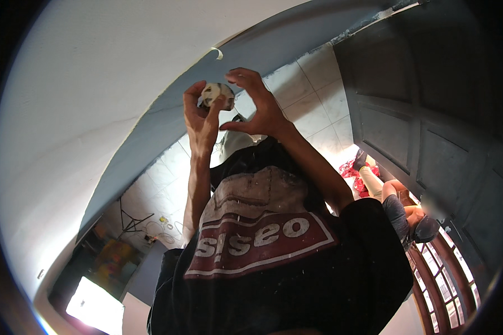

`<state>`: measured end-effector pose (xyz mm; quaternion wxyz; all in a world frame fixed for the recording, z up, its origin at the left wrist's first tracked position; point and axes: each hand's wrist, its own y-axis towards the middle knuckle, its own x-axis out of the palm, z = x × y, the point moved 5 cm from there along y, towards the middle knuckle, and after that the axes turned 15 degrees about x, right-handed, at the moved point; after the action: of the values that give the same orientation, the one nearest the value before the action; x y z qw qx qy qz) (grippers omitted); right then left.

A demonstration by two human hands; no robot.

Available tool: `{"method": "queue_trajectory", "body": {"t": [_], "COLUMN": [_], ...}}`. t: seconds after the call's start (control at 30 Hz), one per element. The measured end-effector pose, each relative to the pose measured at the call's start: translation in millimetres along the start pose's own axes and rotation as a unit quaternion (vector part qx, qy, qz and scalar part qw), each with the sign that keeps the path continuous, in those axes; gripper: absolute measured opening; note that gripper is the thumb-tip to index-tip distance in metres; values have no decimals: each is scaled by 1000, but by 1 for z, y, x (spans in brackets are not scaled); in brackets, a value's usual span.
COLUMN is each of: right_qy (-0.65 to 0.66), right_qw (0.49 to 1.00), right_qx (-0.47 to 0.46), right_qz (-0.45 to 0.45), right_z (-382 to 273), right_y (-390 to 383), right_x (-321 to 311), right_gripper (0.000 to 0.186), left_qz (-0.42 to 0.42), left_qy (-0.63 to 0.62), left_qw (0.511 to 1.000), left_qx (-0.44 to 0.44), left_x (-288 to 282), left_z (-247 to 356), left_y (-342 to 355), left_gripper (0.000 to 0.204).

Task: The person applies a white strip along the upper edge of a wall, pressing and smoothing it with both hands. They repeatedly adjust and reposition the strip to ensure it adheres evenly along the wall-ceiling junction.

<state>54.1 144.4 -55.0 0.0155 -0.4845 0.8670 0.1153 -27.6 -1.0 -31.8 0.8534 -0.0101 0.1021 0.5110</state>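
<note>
My left hand (pixel 200 118) is closed around a small, round, cream-coloured roll of tape (pixel 211 92) with dark patches, held up in front of the wall. To its right, my right hand (pixel 258 106) is open, its fingers curved and its thumb well apart, with nothing visible between them. A small gap separates those fingers from the roll. Just above both hands, a short pale strip of tape (pixel 218 54) curls away from the wall, by the line where the white paint (pixel 112 61) meets the grey-blue paint (pixel 167 111).
A dark panelled door (pixel 397 123) stands at the right. Near it another person (pixel 397 209) is bent low beside red cloth (pixel 352 172). Pale floor tiles (pixel 313 84) lie below. At the lower left are a dark metal stand (pixel 133 216), loose cables (pixel 162 226) and a bright window (pixel 95 306).
</note>
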Motion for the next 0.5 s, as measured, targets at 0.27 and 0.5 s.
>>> {"method": "queue_trajectory", "body": {"t": [0.27, 0.5], "right_qy": [19, -3], "right_qw": [986, 987], "right_qx": [67, 37], "right_qz": [150, 157], "right_z": [7, -10], "right_y": [4, 22], "right_x": [-34, -18], "right_gripper": [47, 51], "left_qz": [26, 52], "left_qy": [87, 144], "left_qw": [992, 970], "left_qx": [89, 189], "left_x": [20, 44], "left_z": [29, 41], "left_y": [7, 10], "left_gripper": [65, 72]}}
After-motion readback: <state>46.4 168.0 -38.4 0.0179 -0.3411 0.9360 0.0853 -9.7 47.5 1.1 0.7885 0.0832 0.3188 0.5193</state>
